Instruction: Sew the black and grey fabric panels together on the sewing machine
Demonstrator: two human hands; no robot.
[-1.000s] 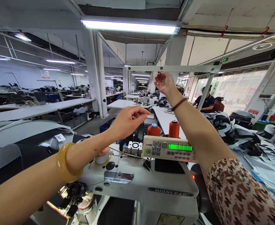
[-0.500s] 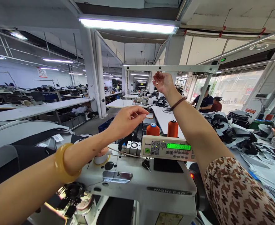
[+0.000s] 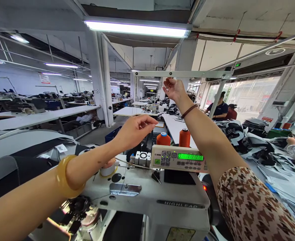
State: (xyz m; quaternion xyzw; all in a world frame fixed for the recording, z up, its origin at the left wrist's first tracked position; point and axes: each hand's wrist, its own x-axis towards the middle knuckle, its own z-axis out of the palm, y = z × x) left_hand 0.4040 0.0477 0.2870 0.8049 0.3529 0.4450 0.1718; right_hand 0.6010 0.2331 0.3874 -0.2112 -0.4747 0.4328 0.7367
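Fine fingertip work at the overhead bar appears to be the step in hand. The right hand is raised just beneath the bar, fingers curled; the left hand is held lower, above the sewing machine, thumb and fingertips nearly together. Whether anything thin is gripped by either cannot be told. Orange thread spools are seen behind the control panel. Steady, precise fingers seem called for at the bar

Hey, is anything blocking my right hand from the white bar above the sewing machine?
Nothing visible does. The right hand is raised just below the white bar, near a dark eyelet; whether it touches, I can't tell.
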